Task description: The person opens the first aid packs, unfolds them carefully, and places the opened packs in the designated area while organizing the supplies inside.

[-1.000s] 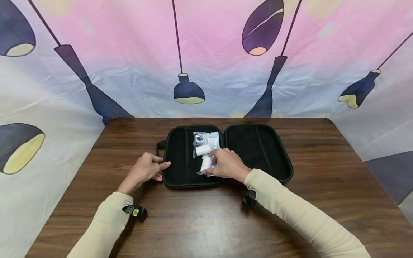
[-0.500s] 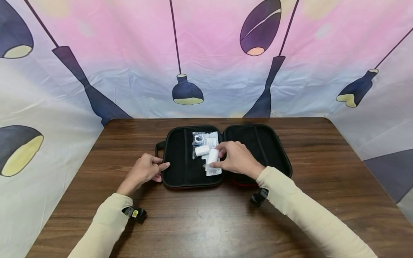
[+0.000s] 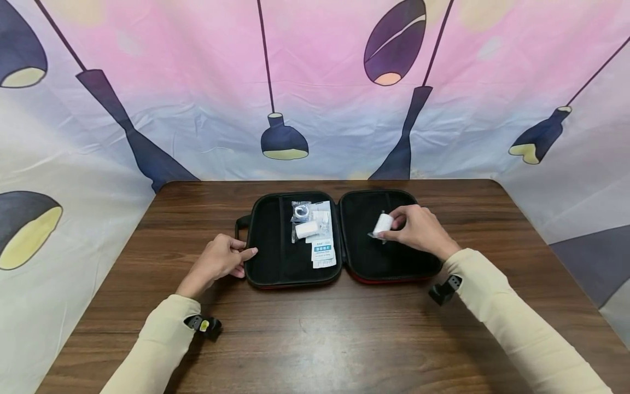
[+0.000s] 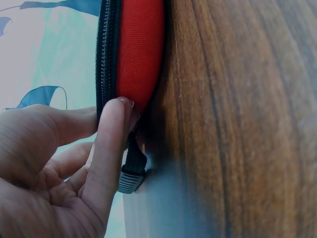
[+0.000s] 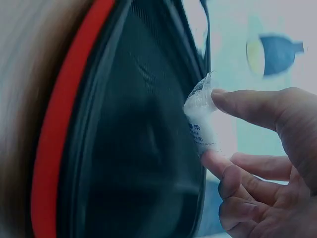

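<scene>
My right hand [image 3: 420, 229] pinches a white bandage roll [image 3: 383, 224] in clear wrap between thumb and fingers, over the right half of the open black-lined case [image 3: 266, 241]. Dark print shows on the wrapped bandage roll [image 5: 200, 126] in the right wrist view. My left hand [image 3: 216, 262] grips the left edge of the case near its carry handle. In the left wrist view, thumb and finger stand either side of the zipped rim of the red-shelled case [image 4: 141, 49]. Another white roll [image 3: 307, 229] lies in the left half of the case, overlapping flat white packets [image 3: 324, 249].
A small clear packet with a round silvery-white item [image 3: 301, 212] lies at the back of the left half. The case stands on a brown wooden table [image 3: 315, 334], with a printed cloth backdrop [image 3: 334, 131] behind it.
My right hand has lifted the bandage roll off the packets in the left half and carried it right, over the other half. The left hand stays at the case edge.
</scene>
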`<state>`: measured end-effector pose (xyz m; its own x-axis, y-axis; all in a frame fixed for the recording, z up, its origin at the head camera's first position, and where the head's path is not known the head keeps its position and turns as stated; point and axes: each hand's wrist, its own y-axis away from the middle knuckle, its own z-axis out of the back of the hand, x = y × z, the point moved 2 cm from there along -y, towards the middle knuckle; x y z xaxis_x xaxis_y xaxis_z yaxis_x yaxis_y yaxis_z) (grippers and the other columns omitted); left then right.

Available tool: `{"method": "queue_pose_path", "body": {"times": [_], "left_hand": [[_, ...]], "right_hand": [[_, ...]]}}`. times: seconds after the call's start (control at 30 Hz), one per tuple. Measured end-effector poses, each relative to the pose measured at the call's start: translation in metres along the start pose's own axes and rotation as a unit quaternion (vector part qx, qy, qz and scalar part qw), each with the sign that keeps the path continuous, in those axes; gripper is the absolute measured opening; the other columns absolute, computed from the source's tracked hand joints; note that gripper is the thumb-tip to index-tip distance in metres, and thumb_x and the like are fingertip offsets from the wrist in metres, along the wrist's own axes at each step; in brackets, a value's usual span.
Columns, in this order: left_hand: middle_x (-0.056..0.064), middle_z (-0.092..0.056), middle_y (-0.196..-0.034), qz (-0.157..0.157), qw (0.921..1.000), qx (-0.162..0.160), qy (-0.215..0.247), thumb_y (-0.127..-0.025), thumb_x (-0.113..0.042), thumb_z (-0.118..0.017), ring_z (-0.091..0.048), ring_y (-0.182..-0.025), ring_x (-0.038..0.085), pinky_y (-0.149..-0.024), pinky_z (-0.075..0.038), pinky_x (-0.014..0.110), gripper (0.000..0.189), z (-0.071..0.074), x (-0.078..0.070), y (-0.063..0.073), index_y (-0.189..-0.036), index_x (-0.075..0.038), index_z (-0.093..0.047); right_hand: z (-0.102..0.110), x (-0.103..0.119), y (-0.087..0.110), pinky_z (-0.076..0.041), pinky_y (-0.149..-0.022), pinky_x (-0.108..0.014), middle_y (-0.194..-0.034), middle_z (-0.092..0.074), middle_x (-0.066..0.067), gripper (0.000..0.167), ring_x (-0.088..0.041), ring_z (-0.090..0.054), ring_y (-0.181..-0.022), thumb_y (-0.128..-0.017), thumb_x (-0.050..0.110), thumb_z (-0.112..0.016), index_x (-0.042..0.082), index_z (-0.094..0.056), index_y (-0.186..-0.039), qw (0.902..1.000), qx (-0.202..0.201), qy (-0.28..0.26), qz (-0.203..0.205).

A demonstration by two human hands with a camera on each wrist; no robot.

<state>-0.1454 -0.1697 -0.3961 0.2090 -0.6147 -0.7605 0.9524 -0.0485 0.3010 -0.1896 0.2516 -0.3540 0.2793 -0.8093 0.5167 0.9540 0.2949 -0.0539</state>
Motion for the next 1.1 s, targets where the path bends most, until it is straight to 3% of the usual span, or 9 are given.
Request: {"method": "queue_pose_path", "body": {"times": [0.4, 0.67, 0.8, 0.97, 1.1], "left_hand": [[0.012, -0.068, -0.073, 0.006, 1.0, 0.0, -0.005, -0.101, -0.023, -0.066, -0.068, -0.056, 0.016, -0.058, -0.06, 0.031, 0.054, 0.0, 0.0, 0.001, -0.139, 0.014, -0.052], [0.012, -0.067, -0.072, 0.007, 1.0, 0.0, 0.003, -0.101, -0.023, -0.066, -0.067, -0.055, 0.016, -0.057, -0.06, 0.031, 0.054, -0.001, -0.001, 0.001, -0.139, 0.014, -0.052], [0.012, -0.067, -0.071, 0.009, 1.0, 0.0, 0.0, -0.101, -0.023, -0.066, -0.067, -0.055, 0.016, -0.056, -0.06, 0.031, 0.055, -0.001, -0.001, 0.001, -0.139, 0.014, -0.052], [0.012, -0.067, -0.072, 0.011, 0.9999, -0.002, -0.001, -0.101, -0.024, -0.066, -0.067, -0.055, 0.016, -0.057, -0.06, 0.031, 0.055, -0.001, 0.0, 0.002, -0.139, 0.013, -0.052], [0.012, -0.067, -0.071, 0.011, 0.9999, -0.003, -0.002, -0.101, -0.023, -0.066, -0.067, -0.055, 0.016, -0.057, -0.06, 0.031, 0.054, -0.001, -0.001, 0.002, -0.139, 0.013, -0.052]], "right_hand": [[0.027, -0.043, -0.009, -0.054, -0.074, -0.044, -0.092, -0.074, -0.012, 0.053, -0.024, -0.068, -0.084, -0.086, 0.031, -0.083, -0.009, -0.068, -0.117, 0.9989, 0.02, 0.024, -0.035], [0.026, -0.058, -0.025, -0.052, -0.07, -0.046, -0.091, -0.071, -0.012, 0.036, -0.027, -0.064, -0.079, -0.087, 0.025, -0.083, -0.004, -0.07, -0.105, 0.9978, 0.027, 0.056, -0.025], [0.023, -0.059, -0.032, -0.052, -0.069, -0.048, -0.095, -0.07, -0.016, 0.038, -0.031, -0.064, -0.08, -0.089, 0.021, -0.079, -0.005, -0.067, -0.114, 0.9963, 0.033, 0.071, -0.036], [0.018, -0.056, -0.04, -0.053, -0.076, -0.056, -0.11, -0.068, -0.025, 0.052, -0.042, -0.065, -0.094, -0.092, 0.016, -0.074, -0.007, -0.058, -0.135, 0.9939, 0.047, 0.083, -0.054], [0.012, -0.053, -0.045, -0.053, -0.078, -0.056, -0.116, -0.066, -0.026, 0.054, -0.044, -0.064, -0.099, -0.092, 0.014, -0.073, -0.006, -0.055, -0.139, 0.9929, 0.061, 0.081, -0.061]]}}
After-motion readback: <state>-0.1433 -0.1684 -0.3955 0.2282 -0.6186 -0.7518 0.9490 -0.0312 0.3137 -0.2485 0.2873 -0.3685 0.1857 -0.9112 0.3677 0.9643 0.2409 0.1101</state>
